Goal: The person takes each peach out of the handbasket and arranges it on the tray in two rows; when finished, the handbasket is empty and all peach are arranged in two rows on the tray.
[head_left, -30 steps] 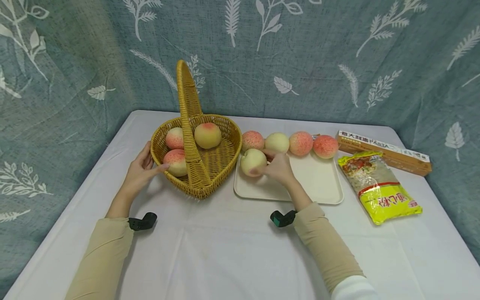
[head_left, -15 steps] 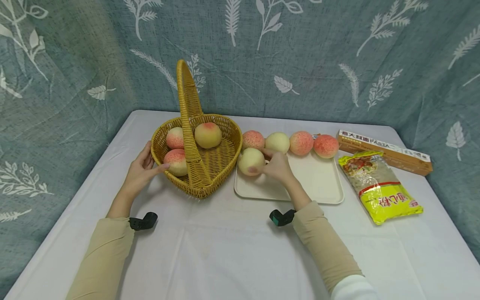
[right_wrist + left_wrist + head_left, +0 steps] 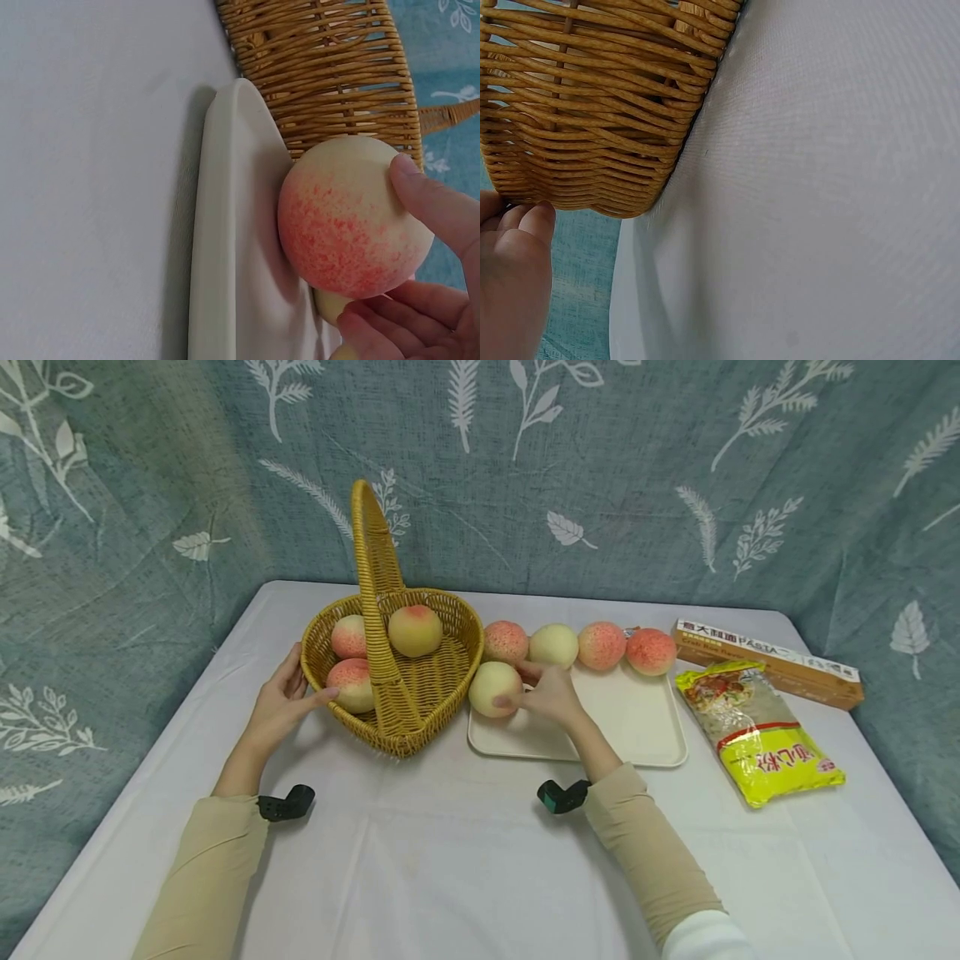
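My right hand [image 3: 552, 695] holds a pale peach [image 3: 495, 689] between thumb and fingers, over the left end of a cream tray [image 3: 622, 727]. In the right wrist view this peach [image 3: 349, 217] shows a red-speckled side and overlaps the wicker basket. The left hand [image 3: 279, 706] grips the rim of the golden wicker basket [image 3: 450, 718], thumb over the edge and fingers along the outside. Inside the basket lie a yellow peach [image 3: 416, 631] and two pink-and-cream peaches [image 3: 351, 685], left of the tall handle. In the left wrist view, fingertips [image 3: 536, 221] touch the basket's rim.
Several peaches [image 3: 602, 647] line the tray's back edge, one of them pale. Right of the tray lies a yellow pasta bag [image 3: 761, 735], with a long pasta box [image 3: 768, 664] behind it. A patterned curtain [image 3: 480, 485] hangs behind the white-covered table [image 3: 420, 868].
The peach in my right hand has shifted slightly left, closer to the basket, and turned so its top dimple no longer shows. The left hand and basket have stayed in place.
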Demonstrator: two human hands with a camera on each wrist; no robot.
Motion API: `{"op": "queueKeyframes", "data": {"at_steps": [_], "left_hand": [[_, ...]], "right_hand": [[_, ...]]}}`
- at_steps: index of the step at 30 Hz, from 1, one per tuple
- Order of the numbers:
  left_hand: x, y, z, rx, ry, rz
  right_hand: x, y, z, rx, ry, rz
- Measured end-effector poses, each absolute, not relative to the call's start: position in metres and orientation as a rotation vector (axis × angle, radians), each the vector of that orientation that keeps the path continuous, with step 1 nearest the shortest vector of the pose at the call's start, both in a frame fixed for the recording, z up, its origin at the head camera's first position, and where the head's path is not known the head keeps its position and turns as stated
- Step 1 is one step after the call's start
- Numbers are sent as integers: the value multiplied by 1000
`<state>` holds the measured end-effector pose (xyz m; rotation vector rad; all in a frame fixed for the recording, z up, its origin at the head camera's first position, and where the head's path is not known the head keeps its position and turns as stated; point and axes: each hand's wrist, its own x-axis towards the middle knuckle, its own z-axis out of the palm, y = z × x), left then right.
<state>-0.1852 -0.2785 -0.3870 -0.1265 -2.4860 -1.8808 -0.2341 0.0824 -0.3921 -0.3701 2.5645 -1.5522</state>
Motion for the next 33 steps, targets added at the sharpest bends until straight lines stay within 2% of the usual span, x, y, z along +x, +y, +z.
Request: {"op": "queueKeyframes", "data": {"at_steps": [12, 23, 33], "left_hand": [[-187, -279, -388, -121, -2495, -1888], [-187, -278, -388, -127, -2478, -1871], [-187, -280, -389, -105, -2495, -1864]], "right_hand": [[-233, 79, -391, -383, 2558, -1508], [-230, 82, -359, -333, 2558, -1583], [-243, 54, -337, -536, 2529, -1604]]}}
